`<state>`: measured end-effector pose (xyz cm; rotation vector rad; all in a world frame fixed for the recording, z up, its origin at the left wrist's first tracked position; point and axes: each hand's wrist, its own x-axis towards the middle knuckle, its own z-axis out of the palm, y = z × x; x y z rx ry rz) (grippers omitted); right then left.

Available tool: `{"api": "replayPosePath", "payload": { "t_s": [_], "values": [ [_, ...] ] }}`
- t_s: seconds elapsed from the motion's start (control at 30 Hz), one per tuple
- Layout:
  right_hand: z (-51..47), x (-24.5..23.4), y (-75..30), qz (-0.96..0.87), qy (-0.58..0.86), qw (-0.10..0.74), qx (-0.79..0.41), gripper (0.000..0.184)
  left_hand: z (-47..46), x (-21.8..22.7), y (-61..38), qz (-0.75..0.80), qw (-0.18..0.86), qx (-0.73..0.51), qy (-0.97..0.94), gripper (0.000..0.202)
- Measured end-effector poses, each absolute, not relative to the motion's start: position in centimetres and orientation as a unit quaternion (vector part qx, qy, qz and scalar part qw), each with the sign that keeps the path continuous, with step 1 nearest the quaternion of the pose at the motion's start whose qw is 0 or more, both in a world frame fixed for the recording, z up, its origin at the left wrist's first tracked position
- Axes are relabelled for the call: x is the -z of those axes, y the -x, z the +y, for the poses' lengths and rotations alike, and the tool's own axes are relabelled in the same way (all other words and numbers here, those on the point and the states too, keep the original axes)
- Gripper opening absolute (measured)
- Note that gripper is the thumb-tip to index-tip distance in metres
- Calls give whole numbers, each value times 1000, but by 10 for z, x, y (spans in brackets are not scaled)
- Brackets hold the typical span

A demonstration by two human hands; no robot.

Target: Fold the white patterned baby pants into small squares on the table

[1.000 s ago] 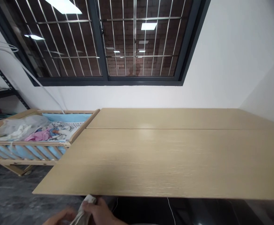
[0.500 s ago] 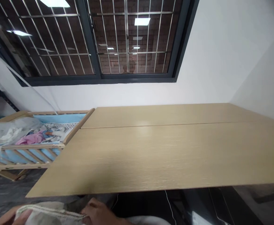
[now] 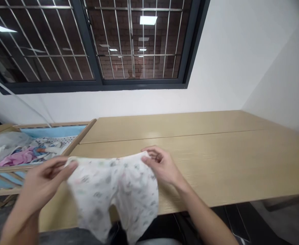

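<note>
The left hand (image 3: 41,182) and the right hand (image 3: 162,166) hold up a little pair of baby pants (image 3: 116,194). Each hand pinches one end of the waistband, so the pants are stretched wide. They hang in the air over the near edge of the table (image 3: 228,163), and the two legs dangle down past it. The pants look picked up and opened out. They are not yet laid down flat, and no fold shows in them. More baby clothes (image 3: 19,154) lie in a wooden crib (image 3: 81,134) by the left edge of the table.
</note>
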<state>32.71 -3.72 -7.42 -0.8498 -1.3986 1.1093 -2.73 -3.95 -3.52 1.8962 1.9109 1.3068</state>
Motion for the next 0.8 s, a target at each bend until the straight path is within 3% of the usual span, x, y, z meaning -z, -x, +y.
{"api": "replayPosePath", "payload": {
  "t_s": [0.1, 0.3, 0.43, 0.6, 0.8],
  "values": [
    [13, 80, -367, -628, 398, 518, -424, 36, 24, 30, -27, 554, 194, -385, -712, 44],
    [126, 127, -413, -639, 571, 413, -307, 26, 146, 77, -110, 598, 148, -210, -759, 25],
    [176, 157, -417, -622, 630, 377, -273, 17, 184, 99, -139, 633, 152, -156, -743, 27],
    [208, 184, -413, -625, 665, 336, -232, 11, 162, 92, -163, 643, 116, -125, -747, 35],
    [215, 202, -415, -632, 695, 276, -206, 12, 29, 117, -223, 537, 157, -41, -828, 43]
  ]
}}
